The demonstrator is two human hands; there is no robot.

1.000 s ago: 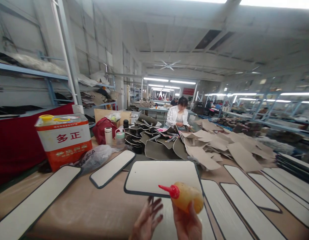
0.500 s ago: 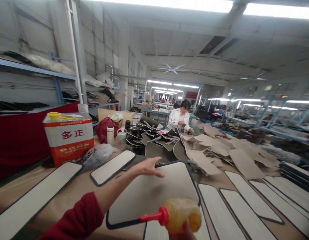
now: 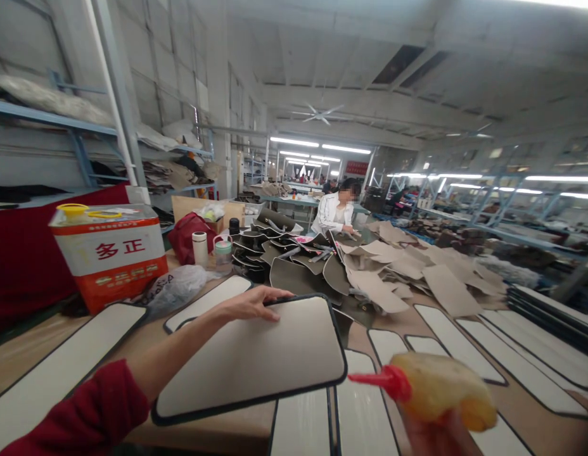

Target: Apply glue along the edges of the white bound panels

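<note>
My left hand (image 3: 254, 304) grips the far edge of a cream rectangular panel (image 3: 260, 358) with rounded corners and a black rim. The thumb lies on its face; the other fingers go behind the edge and are partly hidden. The panel is tilted toward me. In my right hand (image 3: 443, 434) is a squeeze bottle (image 3: 441, 383) with yellowish liquid and a red nozzle. It lies sideways in my grip, nozzle pointing left, near the panel's right corner. Below are long, narrow black-rimmed panels (image 3: 301, 424) on the table.
A large orange-and-white tin (image 3: 108, 253) stands at the left beside a plastic bag (image 3: 180, 288). Dark pieces (image 3: 298, 278) and beige sheets (image 3: 377, 288) are heaped farther back. Behind them a co-worker in white (image 3: 334, 212) handles material. More panels (image 3: 458, 342) lie to the right.
The bottle has moved right and a little up, away from the panel's near edge. My left hand and the panel have shifted left, and the view has turned slightly.
</note>
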